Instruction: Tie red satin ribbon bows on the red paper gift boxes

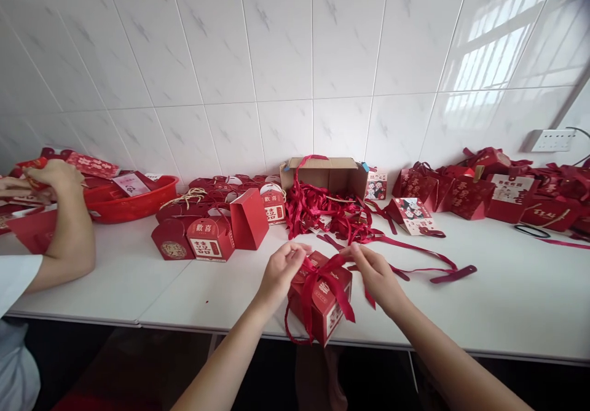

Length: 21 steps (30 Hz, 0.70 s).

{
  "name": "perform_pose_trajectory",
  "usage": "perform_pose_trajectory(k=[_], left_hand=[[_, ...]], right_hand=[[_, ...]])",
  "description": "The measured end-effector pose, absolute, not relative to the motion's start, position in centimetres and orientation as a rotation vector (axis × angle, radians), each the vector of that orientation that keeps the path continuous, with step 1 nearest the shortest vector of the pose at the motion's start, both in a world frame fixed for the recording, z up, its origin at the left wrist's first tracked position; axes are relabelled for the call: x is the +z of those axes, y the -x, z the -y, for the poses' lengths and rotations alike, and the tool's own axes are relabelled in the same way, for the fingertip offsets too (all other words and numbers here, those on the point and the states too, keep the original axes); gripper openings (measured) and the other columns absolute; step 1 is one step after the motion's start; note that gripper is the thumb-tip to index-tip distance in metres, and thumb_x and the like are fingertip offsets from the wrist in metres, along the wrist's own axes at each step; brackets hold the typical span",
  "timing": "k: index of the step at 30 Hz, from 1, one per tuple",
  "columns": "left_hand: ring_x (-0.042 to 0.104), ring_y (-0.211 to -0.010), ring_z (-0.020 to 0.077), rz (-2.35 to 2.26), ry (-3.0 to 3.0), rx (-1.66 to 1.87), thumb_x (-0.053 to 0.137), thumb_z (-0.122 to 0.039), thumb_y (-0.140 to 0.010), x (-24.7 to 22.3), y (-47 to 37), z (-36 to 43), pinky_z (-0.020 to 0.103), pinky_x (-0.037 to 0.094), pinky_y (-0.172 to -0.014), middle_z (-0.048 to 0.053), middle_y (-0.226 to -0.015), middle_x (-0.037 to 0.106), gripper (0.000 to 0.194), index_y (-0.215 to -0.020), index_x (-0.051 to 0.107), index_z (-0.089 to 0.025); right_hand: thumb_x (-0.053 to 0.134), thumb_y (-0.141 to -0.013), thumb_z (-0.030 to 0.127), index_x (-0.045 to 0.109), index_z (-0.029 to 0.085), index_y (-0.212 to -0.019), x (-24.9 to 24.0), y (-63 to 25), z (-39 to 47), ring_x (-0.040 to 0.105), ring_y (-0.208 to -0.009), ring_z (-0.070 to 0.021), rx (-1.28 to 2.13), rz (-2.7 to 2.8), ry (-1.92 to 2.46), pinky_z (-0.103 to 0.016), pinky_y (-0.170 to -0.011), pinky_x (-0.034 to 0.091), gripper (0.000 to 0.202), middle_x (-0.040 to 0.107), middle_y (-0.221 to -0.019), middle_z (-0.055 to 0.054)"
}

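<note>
A red gift box [322, 309] sits at the table's near edge in front of me, one corner toward me. A red ribbon [321, 271] is tied in a bow on its top, with two tails hanging down the sides. My left hand [282, 273] is closed, its fingertips pinching the bow's left loop. On the other side, my right hand [375, 276] pinches the right loop between thumb and fingers. A red twisted cord [291, 328] hangs at the box's lower left.
Behind the box, a cardboard carton [322, 174] spills tangled red ribbons [327, 205] onto the white table [221, 294]. Red gift boxes [207, 239] stand left, finished-looking red bags [470, 196] right. A co-worker's arm [69, 227] reaches beside a red basin [129, 205].
</note>
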<state>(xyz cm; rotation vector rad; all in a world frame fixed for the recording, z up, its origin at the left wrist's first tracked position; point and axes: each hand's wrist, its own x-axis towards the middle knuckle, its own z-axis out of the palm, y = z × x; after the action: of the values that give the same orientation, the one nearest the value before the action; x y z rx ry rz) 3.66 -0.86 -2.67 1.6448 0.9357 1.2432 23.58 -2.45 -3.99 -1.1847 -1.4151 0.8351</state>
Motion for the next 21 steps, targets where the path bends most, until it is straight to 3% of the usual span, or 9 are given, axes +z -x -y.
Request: perform_pose_trajectory(k=[2,4,7,10,13,15,18,21], left_hand=[[0.058,-0.11,0.0237,-0.997,-1.606,1.288,0.034,-0.053,-0.09,-3.5,-2.3,0.4,0.038,0.043,-0.094,0.01,-0.12,0.059,0.041,-0.103,0.055,-0.019],[0.055,-0.114,0.0253,-1.166,-1.617,1.287,0.023,-0.054,-0.092,-5.0,-0.5,-0.1,0.04,0.046,-0.09,0.012,-0.124,0.057,0.048,-0.109,0.052,-0.019],[0.048,-0.122,0.0288,-1.622,-1.971,1.017,0.036,-0.05,-0.088,-7.6,2.0,-0.6,0.046,0.035,-0.102,0.014,-0.121,0.059,0.043,-0.106,0.058,-0.017],[0.035,-0.132,0.0322,-1.94,-2.229,0.646,0.043,-0.045,-0.085,-9.2,2.9,-0.7,0.051,0.025,-0.107,0.016,-0.136,0.049,0.047,-0.12,0.055,-0.017],[0.031,-0.136,0.0309,-1.998,-2.333,0.435,0.04,-0.043,-0.087,-9.4,2.6,-0.5,0.049,0.025,-0.108,0.016,-0.144,0.041,0.049,-0.128,0.051,-0.018],[0.032,-0.135,0.0299,-2.009,-2.359,0.393,0.039,-0.042,-0.088,-9.2,2.4,-0.4,0.048,0.026,-0.107,0.015,-0.144,0.041,0.048,-0.128,0.052,-0.018],[0.033,-0.135,0.0296,-2.006,-2.38,0.38,0.038,-0.043,-0.089,-9.2,2.5,-0.6,0.047,0.027,-0.107,0.015,-0.143,0.042,0.049,-0.129,0.052,-0.018],[0.035,-0.134,0.0303,-2.002,-2.392,0.448,0.038,-0.045,-0.088,-9.7,2.7,-0.9,0.048,0.028,-0.106,0.015,-0.141,0.045,0.05,-0.127,0.054,-0.019]], right_hand=[[0.04,-0.086,0.053,0.063,0.018,-0.094,-5.0,-24.3,3.2,0.061,-0.098,-0.0257,0.938,1.31,1.163,-0.039,-0.083,0.049,0.043,0.065,-0.106,-0.012],[0.048,-0.081,0.046,0.059,0.021,-0.111,-6.7,-25.0,4.4,0.057,-0.109,-0.0272,1.007,1.317,1.12,-0.042,-0.091,0.046,0.04,0.06,-0.119,-0.012],[0.057,-0.077,0.038,0.03,0.027,-0.141,-9.5,-25.0,6.6,0.042,-0.128,-0.0278,0.995,1.493,1.064,-0.047,-0.103,0.037,0.071,0.043,-0.14,-0.011],[0.068,-0.072,0.036,-0.002,0.026,-0.148,-11.1,-23.4,8.1,0.02,-0.14,-0.0286,0.867,1.678,1.139,-0.049,-0.111,0.025,0.104,0.02,-0.153,-0.011],[0.074,-0.066,0.036,-0.015,0.021,-0.146,-11.1,-20.9,8.2,0.022,-0.139,-0.0313,0.729,1.623,1.217,-0.05,-0.109,0.027,0.121,0.023,-0.15,-0.017],[0.074,-0.065,0.032,-0.006,0.021,-0.147,-10.6,-19.7,8.1,0.033,-0.134,-0.0315,0.689,1.572,1.216,-0.048,-0.106,0.034,0.116,0.034,-0.145,-0.016],[0.074,-0.062,0.028,0.021,0.023,-0.141,-9.7,-19.6,8.4,0.049,-0.12,-0.0293,0.658,1.55,1.139,-0.042,-0.098,0.043,0.094,0.048,-0.132,-0.012],[0.075,-0.061,0.032,0.033,0.022,-0.133,-9.2,-22.5,8.9,0.056,-0.11,-0.0279,0.597,1.456,1.135,-0.04,-0.093,0.047,0.084,0.054,-0.123,-0.011]])
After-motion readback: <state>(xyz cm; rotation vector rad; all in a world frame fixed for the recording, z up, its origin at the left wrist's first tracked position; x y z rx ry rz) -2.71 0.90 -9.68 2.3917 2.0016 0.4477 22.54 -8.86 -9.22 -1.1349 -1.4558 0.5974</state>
